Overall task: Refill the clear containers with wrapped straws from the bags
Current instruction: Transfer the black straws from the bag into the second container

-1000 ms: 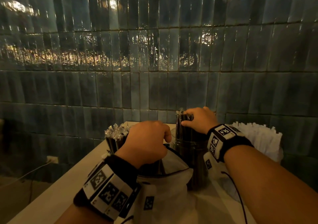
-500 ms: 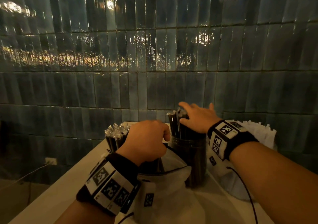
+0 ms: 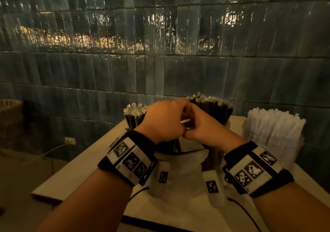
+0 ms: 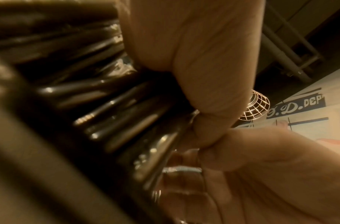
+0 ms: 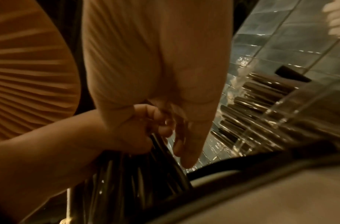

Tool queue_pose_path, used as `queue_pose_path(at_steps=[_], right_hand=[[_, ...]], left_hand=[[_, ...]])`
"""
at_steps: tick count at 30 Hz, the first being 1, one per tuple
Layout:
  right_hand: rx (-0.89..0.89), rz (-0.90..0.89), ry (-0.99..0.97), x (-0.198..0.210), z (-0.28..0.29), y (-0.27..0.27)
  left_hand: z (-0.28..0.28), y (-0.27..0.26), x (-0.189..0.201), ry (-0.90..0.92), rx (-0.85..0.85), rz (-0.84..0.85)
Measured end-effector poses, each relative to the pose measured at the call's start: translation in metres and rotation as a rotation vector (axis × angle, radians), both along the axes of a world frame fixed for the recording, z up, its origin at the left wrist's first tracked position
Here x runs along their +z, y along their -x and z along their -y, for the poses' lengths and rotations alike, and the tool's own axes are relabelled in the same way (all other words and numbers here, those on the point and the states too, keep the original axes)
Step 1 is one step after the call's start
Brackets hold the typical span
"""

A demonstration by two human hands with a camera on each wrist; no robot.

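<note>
Over the white bag (image 3: 178, 171) my left hand (image 3: 164, 123) grips a bunch of black wrapped straws (image 4: 117, 113) that stands in the bag's mouth. My right hand (image 3: 205, 131) meets it from the right, thumb against the left fingers (image 4: 209, 121), its own fingers curled on the same bunch. In the right wrist view the left hand (image 5: 127, 136) is wrapped round the straws (image 5: 127, 181). Just behind the hands stands a clear container (image 5: 290, 113) packed with black wrapped straws (image 3: 214, 106).
Another bunch of black straws (image 3: 135, 114) stands upright to the left of the hands. A clear holder of white paper-wrapped straws (image 3: 275, 130) stands at the right. All stand on a pale counter (image 3: 85, 164) against a dark tiled wall (image 3: 160, 62).
My right hand has left the top of the straws in the clear container and come down left to join the left hand over the bag. The left hand has stayed on its bunch.
</note>
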State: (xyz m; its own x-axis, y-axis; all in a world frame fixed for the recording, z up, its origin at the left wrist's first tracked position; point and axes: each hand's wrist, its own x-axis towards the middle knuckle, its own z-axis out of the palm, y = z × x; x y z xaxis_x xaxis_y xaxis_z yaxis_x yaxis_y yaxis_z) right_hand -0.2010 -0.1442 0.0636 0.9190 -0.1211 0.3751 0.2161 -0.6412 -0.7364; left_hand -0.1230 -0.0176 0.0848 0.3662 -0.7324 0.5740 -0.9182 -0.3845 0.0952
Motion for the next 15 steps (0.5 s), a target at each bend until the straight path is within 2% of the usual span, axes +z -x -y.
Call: queue_pose_path(at_steps=[5,10,13,15], right_hand=[[0.137,-0.075,-0.15,-0.012,-0.008,0.001],[0.095,-0.067,-0.27,-0.018,-0.013,-0.005],[0.085,-0.066,-0.253,-0.02,-0.014,-0.007],[0.08,-0.051,-0.238,-0.022,-0.015,-0.009]], left_hand=[[-0.004,-0.001,-0.001,0.028,-0.043,-0.032],[-0.005,-0.001,-0.003,0.045,-0.083,-0.014],[-0.004,-0.001,-0.001,0.062,-0.1,0.024],[-0.005,0.0,0.0,0.061,-0.061,0.106]])
